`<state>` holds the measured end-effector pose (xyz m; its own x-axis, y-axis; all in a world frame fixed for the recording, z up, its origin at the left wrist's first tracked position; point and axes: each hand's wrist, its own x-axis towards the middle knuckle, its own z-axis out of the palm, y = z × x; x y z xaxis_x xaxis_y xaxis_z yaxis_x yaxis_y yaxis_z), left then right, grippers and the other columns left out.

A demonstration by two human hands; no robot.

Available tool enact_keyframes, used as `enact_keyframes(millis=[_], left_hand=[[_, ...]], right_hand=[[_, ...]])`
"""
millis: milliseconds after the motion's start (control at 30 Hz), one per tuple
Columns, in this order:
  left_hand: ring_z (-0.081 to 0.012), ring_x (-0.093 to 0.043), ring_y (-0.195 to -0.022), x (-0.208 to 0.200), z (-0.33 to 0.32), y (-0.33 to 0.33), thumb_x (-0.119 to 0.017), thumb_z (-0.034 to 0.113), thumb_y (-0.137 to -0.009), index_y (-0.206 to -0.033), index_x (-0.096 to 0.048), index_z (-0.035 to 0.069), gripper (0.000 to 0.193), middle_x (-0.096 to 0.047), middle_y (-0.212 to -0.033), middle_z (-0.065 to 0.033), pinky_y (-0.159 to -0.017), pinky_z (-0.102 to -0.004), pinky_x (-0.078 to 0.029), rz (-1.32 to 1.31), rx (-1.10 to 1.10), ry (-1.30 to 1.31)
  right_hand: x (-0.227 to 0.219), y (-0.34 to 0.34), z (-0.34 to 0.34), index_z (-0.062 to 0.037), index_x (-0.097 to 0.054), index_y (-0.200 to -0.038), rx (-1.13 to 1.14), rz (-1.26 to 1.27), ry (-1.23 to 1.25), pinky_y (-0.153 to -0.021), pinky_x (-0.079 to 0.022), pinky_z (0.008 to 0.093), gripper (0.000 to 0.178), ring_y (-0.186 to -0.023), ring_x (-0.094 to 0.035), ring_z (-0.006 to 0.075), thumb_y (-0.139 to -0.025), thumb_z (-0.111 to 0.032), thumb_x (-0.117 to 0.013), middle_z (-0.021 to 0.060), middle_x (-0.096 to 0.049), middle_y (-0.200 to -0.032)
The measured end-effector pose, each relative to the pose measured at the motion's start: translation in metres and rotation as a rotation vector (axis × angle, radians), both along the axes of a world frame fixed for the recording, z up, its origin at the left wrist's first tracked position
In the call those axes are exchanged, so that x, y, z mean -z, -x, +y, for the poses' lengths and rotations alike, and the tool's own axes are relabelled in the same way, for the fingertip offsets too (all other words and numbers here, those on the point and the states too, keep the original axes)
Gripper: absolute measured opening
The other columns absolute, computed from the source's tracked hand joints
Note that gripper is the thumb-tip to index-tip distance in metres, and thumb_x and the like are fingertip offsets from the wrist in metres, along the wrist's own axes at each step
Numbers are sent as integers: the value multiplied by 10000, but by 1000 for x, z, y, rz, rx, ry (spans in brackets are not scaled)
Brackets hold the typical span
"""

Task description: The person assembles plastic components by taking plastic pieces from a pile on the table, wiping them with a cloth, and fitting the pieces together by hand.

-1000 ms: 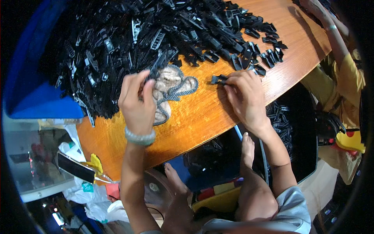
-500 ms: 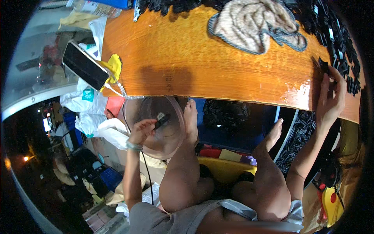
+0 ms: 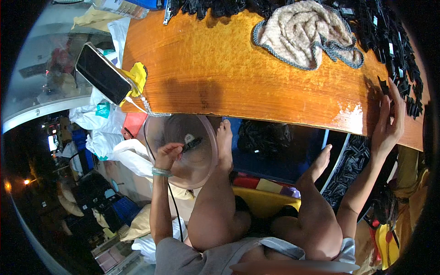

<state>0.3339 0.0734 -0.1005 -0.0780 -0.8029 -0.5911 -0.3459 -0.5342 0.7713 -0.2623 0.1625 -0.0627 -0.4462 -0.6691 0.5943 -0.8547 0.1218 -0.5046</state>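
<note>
My left hand [image 3: 169,156] pinches a small, long black plastic piece [image 3: 192,145] above a translucent round tub [image 3: 211,160]. At the table's right end my right hand [image 3: 387,120] reaches over the edge, fingers stretched upward. Thumb and forefinger close around another small black plastic piece [image 3: 383,85], low against the tabletop. Beside those fingers lies a heap of similar black pieces [image 3: 403,59], which runs along the far and right sides of the table. Fine details of both pieces are too small to make out.
A crumpled beige cloth [image 3: 298,34] lies on the wooden table [image 3: 206,55]. On the left, a phone [image 3: 103,73] leans on a yellow stand with a cable. Below the table edge sit a blue bin [image 3: 275,158] and a narrow container of black pieces [image 3: 346,165], near my bare feet.
The view has shifted slightly. My right hand's fingers have straightened a little beside the black piece; my left hand still holds its piece over the tub, turned slightly flatter.
</note>
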Motion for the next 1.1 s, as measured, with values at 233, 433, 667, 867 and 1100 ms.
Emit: enact_keyframes(millis=[233, 433, 667, 867, 1100], left_hand=[[-119, -584, -691, -102, -42, 237, -597, -60, -876, -990, -683, -34, 145, -612, -939, -80, -603, -208, -459, 408, 718, 575], [-84, -537, -633, -96, -46, 336, -689, -1, -829, -989, -698, 17, 162, -606, -884, -62, -567, -234, -442, 274, 795, 570], [-206, -547, -746, -88, -51, 369, -725, 6, -748, -961, -681, 20, 218, -594, -867, -79, -670, -292, -456, 16, 951, 1237], [-250, -546, -818, -83, -50, 373, -741, -15, -707, -923, -692, -5, 222, -579, -887, -103, -728, -337, -457, 102, 897, 1082], [-254, -564, -816, -83, -51, 373, -747, -29, -709, -924, -694, -22, 221, -603, -868, -106, -729, -339, -465, 104, 902, 1134]], right_hand=[[-20, 20, 29, -18, -581, -1299, -46, -45, -108, -874, -477, 286, 324, -1032, -609, 176, -1029, -35, -402, 114, -623, -1195], [-42, -21, 21, -25, -631, -1211, -154, -967, 44, -800, -489, 244, 294, -868, -592, 98, -1016, -188, -483, 48, -622, -1063], [-51, -43, 1, -17, -658, -1100, -370, -952, -184, -647, -463, 288, 238, -731, -587, 152, -866, -57, -677, 61, -608, -836], [-48, -35, -7, -18, -694, -964, -406, -412, -130, -682, -446, 367, 201, -745, -560, 284, -821, -157, -723, 105, -592, -790], [-43, -38, -7, -56, -723, -934, -374, -217, -159, -763, -372, 349, 231, -850, -527, 240, -780, -228, -740, 51, -583, -845]])
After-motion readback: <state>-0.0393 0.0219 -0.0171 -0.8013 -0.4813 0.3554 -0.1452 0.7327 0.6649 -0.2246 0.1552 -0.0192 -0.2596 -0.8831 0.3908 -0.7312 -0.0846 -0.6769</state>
